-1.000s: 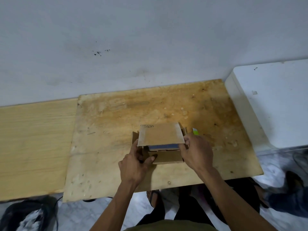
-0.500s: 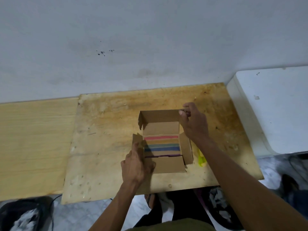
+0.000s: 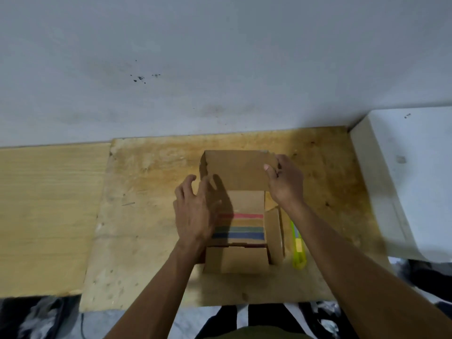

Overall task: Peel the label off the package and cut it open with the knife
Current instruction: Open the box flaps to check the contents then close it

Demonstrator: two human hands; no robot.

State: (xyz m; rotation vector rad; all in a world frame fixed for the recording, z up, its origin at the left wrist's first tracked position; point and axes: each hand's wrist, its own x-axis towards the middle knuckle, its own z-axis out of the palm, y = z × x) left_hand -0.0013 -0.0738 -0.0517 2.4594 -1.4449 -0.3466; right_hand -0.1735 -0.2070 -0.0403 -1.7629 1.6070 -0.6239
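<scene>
One open box [image 3: 241, 259] with striped contents [image 3: 241, 227], right grip [image 3: 285, 181] pinching lid [image 3: 236, 168], left [image 3: 194, 211] loose

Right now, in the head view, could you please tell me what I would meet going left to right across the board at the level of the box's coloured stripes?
Left hand → coloured stripes → right side flap → yellow-green knife → right forearm.

Brown cardboard box [image 3: 238, 259] holds red, green, blue stripes [image 3: 241, 228]; knife [image 3: 298, 250] yellow-green.
</scene>
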